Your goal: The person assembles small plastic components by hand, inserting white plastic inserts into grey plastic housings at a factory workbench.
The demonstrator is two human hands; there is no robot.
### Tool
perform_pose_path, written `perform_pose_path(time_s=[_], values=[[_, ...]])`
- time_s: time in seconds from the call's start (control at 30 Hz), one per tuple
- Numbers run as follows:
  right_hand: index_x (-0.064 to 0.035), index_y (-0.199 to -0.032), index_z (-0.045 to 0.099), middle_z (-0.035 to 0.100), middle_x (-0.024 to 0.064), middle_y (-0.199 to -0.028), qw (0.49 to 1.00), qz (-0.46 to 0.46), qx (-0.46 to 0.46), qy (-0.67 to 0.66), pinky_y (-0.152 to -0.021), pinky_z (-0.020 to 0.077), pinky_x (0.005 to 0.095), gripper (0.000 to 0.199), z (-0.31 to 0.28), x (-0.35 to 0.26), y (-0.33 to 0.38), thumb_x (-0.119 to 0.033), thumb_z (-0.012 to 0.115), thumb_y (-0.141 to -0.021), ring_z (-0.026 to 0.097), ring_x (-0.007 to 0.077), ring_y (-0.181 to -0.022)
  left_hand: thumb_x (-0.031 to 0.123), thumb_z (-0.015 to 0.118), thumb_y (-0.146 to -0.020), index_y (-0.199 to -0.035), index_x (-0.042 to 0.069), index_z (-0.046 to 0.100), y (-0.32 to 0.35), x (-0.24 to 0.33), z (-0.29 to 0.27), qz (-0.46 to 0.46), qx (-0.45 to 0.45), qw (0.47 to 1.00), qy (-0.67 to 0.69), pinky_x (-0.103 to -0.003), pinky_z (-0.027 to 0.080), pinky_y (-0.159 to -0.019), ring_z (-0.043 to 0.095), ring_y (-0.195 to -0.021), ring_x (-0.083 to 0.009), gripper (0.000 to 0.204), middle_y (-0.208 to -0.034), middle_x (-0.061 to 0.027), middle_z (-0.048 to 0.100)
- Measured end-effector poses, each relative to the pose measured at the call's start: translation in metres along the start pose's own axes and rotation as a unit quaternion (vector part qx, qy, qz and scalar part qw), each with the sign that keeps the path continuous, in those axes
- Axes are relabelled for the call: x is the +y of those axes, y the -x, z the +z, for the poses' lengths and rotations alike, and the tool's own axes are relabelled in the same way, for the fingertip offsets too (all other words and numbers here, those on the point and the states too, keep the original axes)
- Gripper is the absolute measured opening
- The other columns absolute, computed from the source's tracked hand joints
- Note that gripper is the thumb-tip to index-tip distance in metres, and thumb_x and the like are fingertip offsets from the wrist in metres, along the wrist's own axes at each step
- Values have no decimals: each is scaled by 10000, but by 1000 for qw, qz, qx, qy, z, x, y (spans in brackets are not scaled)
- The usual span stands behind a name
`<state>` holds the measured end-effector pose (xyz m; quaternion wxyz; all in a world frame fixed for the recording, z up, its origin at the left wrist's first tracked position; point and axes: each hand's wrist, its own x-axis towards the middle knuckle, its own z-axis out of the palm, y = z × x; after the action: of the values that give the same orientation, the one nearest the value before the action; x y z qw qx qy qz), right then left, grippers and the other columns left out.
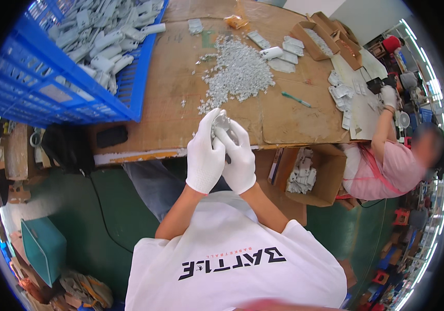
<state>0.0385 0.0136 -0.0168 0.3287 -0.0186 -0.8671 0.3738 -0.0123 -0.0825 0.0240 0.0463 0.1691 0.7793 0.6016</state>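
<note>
Both my hands wear white knit gloves and meet just over the near edge of the cardboard-covered table. My left hand [205,160] and my right hand [240,159] are closed together around a small greyish part [221,123]. Most of that part is hidden by the gloved fingers, so its exact kind does not show. Just beyond my fingertips, a heap of tiny whitish-grey pieces [240,72] spreads over the cardboard [175,78]. Several white plastic casings [287,52] lie to the right of the heap.
A blue plastic crate [97,98] full of white casings [109,41] stands at the left. A teal pen-like tool [295,99] lies right of the heap. Cardboard trays [331,39] are at the far right. Below sits a carton [331,181] of white parts, beside a co-worker [382,166].
</note>
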Motion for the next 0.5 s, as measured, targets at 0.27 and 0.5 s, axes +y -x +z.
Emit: perform_pose_path(time_s=[0.27,0.5], values=[[-66,-1309,625,521,180,-1335,999,32,-22,-21,-893,550,376,640,-6,13,-3,27,759,-690,629,335,-1104,-76,451,-805,-1356,24,517,-7,0,16,12,-5,1000,-17,-361,515,-932,670,-1092,-307,563,-1196,-205,673],[-36,-1162,661,601,178,-1241,997,60,10,-56,-883,540,379,397,-2,31,-11,-23,724,-770,643,326,-1101,-75,480,-804,-1362,-29,501,-22,-22,30,-24,-40,997,60,-343,463,-1018,608,-1171,-243,560,-1272,-168,620]])
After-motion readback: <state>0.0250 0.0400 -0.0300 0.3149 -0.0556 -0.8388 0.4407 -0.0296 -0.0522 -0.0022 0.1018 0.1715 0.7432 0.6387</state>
